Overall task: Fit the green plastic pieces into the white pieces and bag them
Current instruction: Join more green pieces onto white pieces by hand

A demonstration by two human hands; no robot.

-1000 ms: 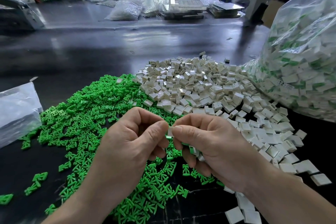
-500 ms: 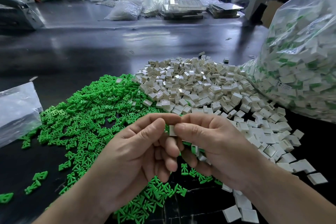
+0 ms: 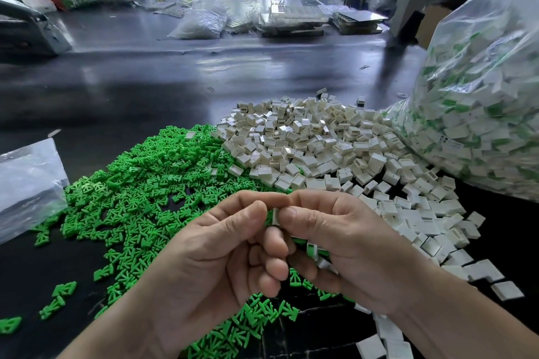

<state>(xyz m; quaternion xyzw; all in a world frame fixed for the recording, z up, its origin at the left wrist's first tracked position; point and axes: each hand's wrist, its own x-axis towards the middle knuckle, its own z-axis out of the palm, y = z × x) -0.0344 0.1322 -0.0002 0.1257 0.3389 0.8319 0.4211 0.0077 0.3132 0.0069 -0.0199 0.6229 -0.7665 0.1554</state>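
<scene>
– White, is it, the small square plastic piece (image 3: pixel 274 217) in the pinch?
– White, yes, only a thin sliver of it showing between the two thumbs. The left hand (image 3: pixel 221 251) pinches it with thumb and forefinger, its other fingers curled in. The right hand (image 3: pixel 344 245) pinches it from the other side, and its lower fingers curl round a few more white and green pieces (image 3: pixel 314 248) in the palm.
– Where is it held?
– Above the near part of the heap of small green forked plastic pieces (image 3: pixel 151 192), over the dark glossy table (image 3: pixel 145 81). The heap of loose white square shells (image 3: pixel 315 148) lies behind and to the right, touching the green heap.
– And the bags?
– A big clear plastic bag (image 3: pixel 481 96) stands at the right against the white heap, packed with white pieces that show green in them. A flat clear plastic bag (image 3: pixel 26 183) lies at the left, its edge at the green heap. What it holds I cannot tell.
– Changed from a second ago?
– The left hand has rolled so that its palm and curled fingers face up, where its back showed then. A green edge showed under the white piece then, and now only white shows. Heaps and bags lie as before.
</scene>
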